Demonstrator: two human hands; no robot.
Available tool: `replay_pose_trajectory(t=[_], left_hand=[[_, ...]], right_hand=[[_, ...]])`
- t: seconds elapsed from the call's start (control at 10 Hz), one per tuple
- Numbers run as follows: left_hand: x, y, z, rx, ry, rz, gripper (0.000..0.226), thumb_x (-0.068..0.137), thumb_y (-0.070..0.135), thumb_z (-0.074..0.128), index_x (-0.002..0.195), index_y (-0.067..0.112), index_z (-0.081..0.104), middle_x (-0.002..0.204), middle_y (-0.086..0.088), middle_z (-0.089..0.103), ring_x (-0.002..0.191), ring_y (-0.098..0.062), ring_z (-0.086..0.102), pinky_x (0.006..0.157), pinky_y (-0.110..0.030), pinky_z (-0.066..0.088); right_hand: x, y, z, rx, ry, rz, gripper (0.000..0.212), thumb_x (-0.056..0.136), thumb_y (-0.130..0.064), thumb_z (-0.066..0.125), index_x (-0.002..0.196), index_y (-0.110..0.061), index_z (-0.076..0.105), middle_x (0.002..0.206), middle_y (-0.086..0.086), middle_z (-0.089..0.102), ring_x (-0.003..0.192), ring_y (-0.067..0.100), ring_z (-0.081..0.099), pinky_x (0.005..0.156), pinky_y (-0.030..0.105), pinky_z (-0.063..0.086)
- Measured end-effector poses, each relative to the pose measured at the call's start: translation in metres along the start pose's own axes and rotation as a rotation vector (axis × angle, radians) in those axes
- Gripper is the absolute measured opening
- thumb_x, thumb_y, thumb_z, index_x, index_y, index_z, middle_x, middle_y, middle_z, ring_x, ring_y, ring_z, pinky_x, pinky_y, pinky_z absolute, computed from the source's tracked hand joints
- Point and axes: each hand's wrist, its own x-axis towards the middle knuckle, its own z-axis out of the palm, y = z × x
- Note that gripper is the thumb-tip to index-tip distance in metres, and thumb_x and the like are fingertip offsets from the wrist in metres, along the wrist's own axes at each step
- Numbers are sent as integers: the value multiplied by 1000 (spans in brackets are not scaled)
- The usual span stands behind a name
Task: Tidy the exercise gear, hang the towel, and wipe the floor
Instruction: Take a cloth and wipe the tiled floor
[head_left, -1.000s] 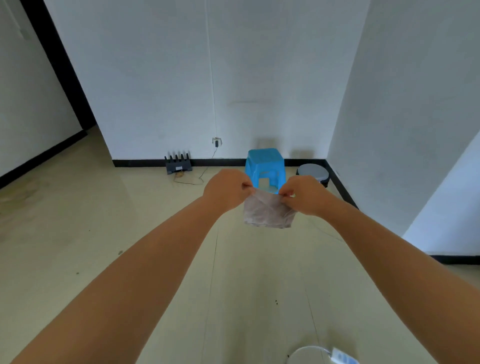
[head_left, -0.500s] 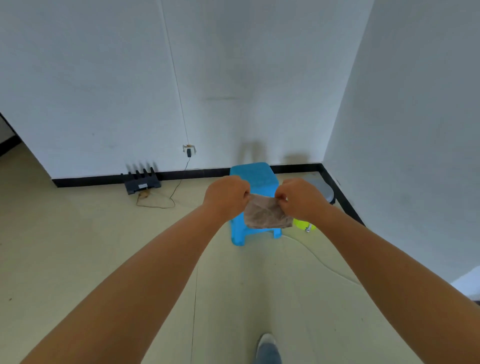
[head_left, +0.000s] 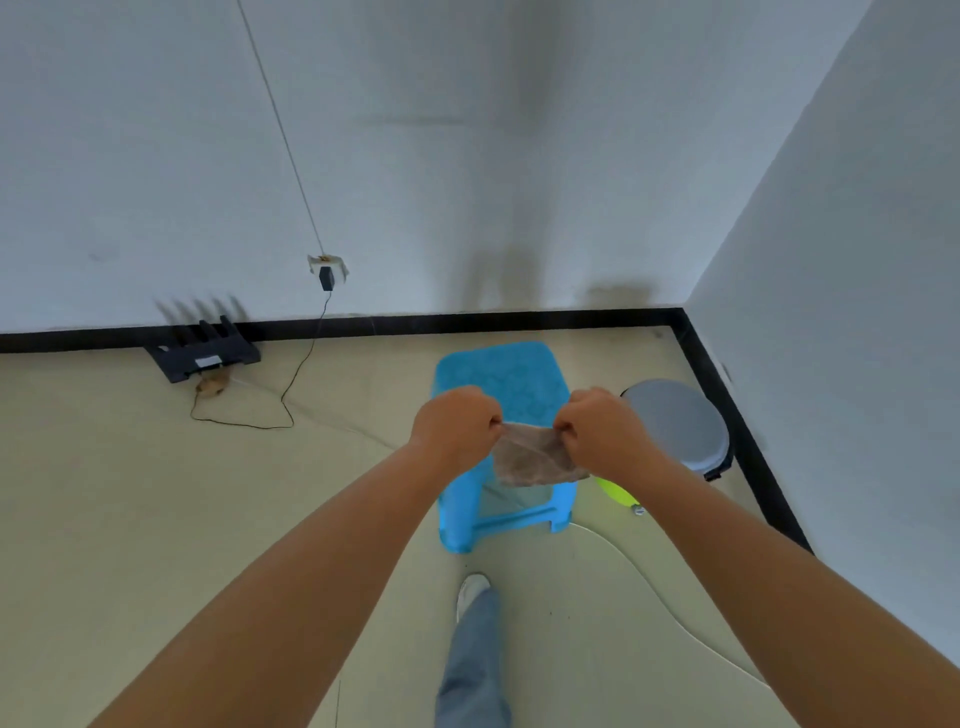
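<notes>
Pale floor (head_left: 130, 519) runs from under your feet to a white wall edged with a black skirting, and two walls meet in a corner at far right.

Nearest, your trouser leg and shoe (head_left: 471, 590) step forward, toward the stool. A thin pale cord (head_left: 670, 608) curves across the floor to your right.

Both arms reach out ahead. Your left hand (head_left: 453, 427) and right hand (head_left: 602, 431) are each closed in a fist, pinching a top corner of the cloth (head_left: 535, 460). The fists sit close but apart, so the upper edge is pulled taut between them and the rest hangs down flat. Holding it that way likely keeps it spread and ready, either for hanging or for wiping; which one you cannot tell from here.

Just beyond the cloth stands a blue stool (head_left: 498, 379), its seat partly hidden behind your hands. To its right, a yellow-green object (head_left: 615, 491) peeks out under your right wrist, too hidden to name. Further right, near the corner, sits a round grey lidded bin (head_left: 680, 421).

Far left, against the skirting, lies a black router (head_left: 205, 351) with its aerials up. A dark cable (head_left: 301, 369) runs from it up to the wall socket (head_left: 327, 270), which explains why it sits there.

No hook or rail shows, so where the cloth should go is unclear.
</notes>
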Motion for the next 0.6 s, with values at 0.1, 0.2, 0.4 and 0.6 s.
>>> replay_pose_trajectory(t=[0.1,0.2,0.4,0.6], left_hand=[[104,-35,31,-55,-28,-14,31,96,22,41,112,14,66,115,-9,60,108,-25,55,86,-33,45],[198,-67,58,-83,-16,-46,31,97,23,40,114,13,65,116,-8,58,109,-25,53,84,-33,44],[305,-111,179,-16,-150,-98,13,73,18,75,82,8,72,89,-5,68,88,-22,65,62,-25,51],[285,-128,302,-22,-81,-44,49,71,36,46,98,5,72,107,-11,72,96,-28,71,71,-41,58]], right_hand=[[104,38,35,-2,-4,18,37,83,-18,41,101,-10,72,102,10,66,101,28,56,79,29,44],[201,73,73,-58,51,-55,34,64,-27,46,53,-9,72,54,8,62,55,29,62,47,28,48],[303,123,210,-186,-48,-157,13,41,-15,76,47,-19,67,55,-1,63,56,22,66,63,24,49],[278,136,315,-129,-248,-98,59,84,-46,31,113,-8,67,124,11,63,111,33,62,81,63,46]])
